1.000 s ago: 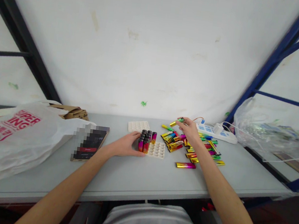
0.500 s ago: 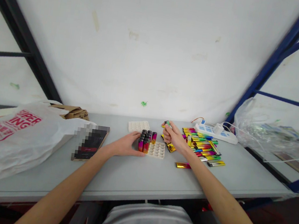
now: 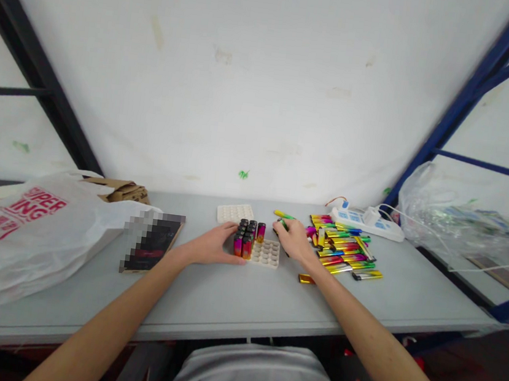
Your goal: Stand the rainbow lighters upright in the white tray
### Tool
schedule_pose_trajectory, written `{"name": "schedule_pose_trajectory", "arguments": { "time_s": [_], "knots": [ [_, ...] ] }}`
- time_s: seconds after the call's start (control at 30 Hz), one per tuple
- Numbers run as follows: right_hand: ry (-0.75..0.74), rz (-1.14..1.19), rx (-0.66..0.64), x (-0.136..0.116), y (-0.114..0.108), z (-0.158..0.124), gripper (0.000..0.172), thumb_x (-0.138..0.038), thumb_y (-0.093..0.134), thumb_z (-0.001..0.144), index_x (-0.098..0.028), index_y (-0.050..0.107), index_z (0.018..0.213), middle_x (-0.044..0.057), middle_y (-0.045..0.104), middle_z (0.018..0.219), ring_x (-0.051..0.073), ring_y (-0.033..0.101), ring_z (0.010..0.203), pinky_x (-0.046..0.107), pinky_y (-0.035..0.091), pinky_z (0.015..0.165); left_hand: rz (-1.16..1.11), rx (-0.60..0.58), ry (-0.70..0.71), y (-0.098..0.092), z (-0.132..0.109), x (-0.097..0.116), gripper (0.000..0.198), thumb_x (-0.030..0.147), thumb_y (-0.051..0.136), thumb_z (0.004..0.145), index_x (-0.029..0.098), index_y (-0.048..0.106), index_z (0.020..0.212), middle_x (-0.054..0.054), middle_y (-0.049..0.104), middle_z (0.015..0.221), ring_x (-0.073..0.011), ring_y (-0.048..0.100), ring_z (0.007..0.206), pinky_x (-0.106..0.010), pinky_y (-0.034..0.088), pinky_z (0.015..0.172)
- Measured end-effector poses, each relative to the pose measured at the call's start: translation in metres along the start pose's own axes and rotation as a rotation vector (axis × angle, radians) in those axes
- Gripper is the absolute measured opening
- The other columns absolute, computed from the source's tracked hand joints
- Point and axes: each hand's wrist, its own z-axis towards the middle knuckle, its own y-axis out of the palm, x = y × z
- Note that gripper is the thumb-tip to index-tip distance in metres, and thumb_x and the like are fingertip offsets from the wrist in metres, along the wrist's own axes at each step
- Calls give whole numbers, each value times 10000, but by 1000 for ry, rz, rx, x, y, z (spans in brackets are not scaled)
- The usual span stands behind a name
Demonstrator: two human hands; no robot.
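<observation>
Several shiny pink-and-orange lighters with black tops (image 3: 243, 238) stand upright in the left part of a pale tray (image 3: 269, 254) with round hollows. My left hand (image 3: 215, 244) curves round the tray's left end, thumb along the front and fingers behind the lighters. To the right of the tray, low over the table, my right hand (image 3: 292, 238) is closed on a lighter; only its green and dark end (image 3: 284, 224) shows past the fingers. Beside that hand lies a heap of loose metallic lighters (image 3: 344, 251) in gold, red, green and blue.
A second pale tray (image 3: 235, 214) lies behind the first. At the back right is a white power strip (image 3: 368, 223) with a plug and cables. A dark, partly blurred phone-like device (image 3: 157, 243) and a white plastic bag (image 3: 46, 227) lie on the left, a clear bag (image 3: 459, 219) on the right.
My right hand has come down toward the table with the lighter, uncovering a yellow-green one lying behind it. My left hand stays at the tray.
</observation>
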Motion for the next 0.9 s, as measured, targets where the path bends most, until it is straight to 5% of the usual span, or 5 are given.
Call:
{"name": "schedule_pose_trajectory", "arguments": {
  "time_s": [0.4, 0.63, 0.9],
  "knots": [
    [-58, -4, 21, 1, -1, -2, 399, -440, 454, 941, -227, 364, 615, -44, 410, 582, 135, 401, 598, 284, 258, 596, 4, -7, -4, 0, 0, 0, 844, 614, 840, 725, 158, 582, 1387, -168, 601, 1445, -385, 567, 1331, -481, 433, 1170],
    [-151, -30, -34, -8, -9, -7, 334, -502, 409, 1047, -230, 513, 884, -27, 573, 716, 163, 535, 681, 270, 358, 668, -5, 7, 1, 0, 0, 0, 851, 615, 842, 715, 172, 582, 1394, -160, 611, 1438, -383, 577, 1321, -491, 436, 1167],
    [-362, -140, -46, -6, -13, -5, 394, -491, 424, 1059, -233, 466, 764, 6, 565, 742, 173, 512, 693, 294, 367, 687, -1, -2, 13, 0, 0, 0, 842, 598, 842, 725, 155, 588, 1394, -172, 599, 1455, -391, 556, 1344, -495, 421, 1181]
  ]
}}
